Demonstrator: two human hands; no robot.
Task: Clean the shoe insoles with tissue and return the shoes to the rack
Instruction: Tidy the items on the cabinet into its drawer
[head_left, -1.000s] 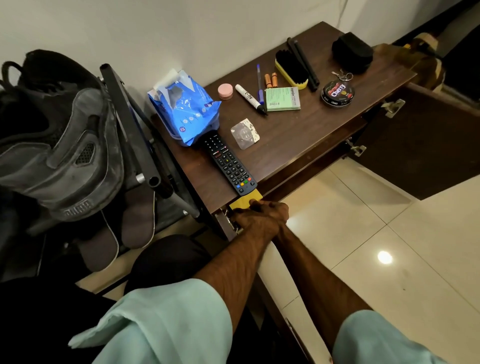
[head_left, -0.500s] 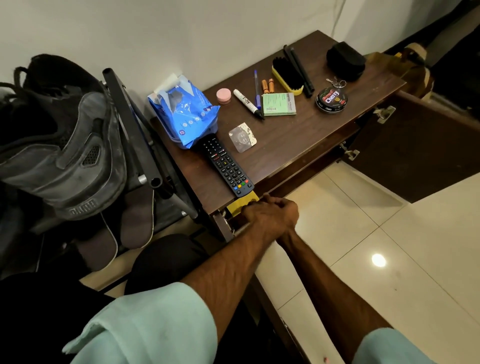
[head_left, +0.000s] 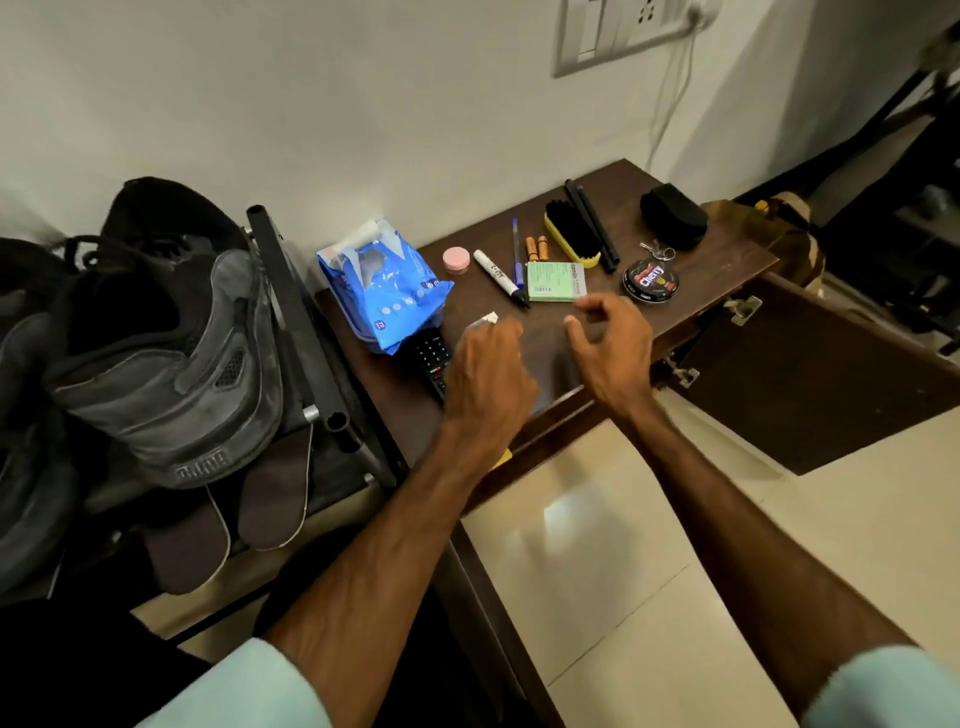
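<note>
A worn dark grey shoe (head_left: 171, 364) sits on the black rack (head_left: 291, 312) at the left, heel toward me. Two dark insoles (head_left: 270, 493) stick out from under it. A blue tissue pack (head_left: 379, 291) lies at the near-left corner of the brown table (head_left: 717, 260), white tissue poking from its top. My left hand (head_left: 488, 374) hovers over the remote (head_left: 428, 358), fingers curled above a small whitish packet (head_left: 484, 319); whether it grips the packet is hidden. My right hand (head_left: 613, 343) is beside it, fingers apart and holding nothing.
On the table lie a pink jar (head_left: 457, 260), marker (head_left: 501, 278), pen, batteries, green box (head_left: 553, 280), shoe brush (head_left: 571, 234), polish tin (head_left: 650, 280), keys and a black pouch (head_left: 672, 215). A cupboard door (head_left: 810, 374) stands open at the right. Glossy tiled floor lies below.
Both hands have left the yellow item under the table's front edge, risen above the tabletop and moved apart. The view has tilted up toward the wall.
</note>
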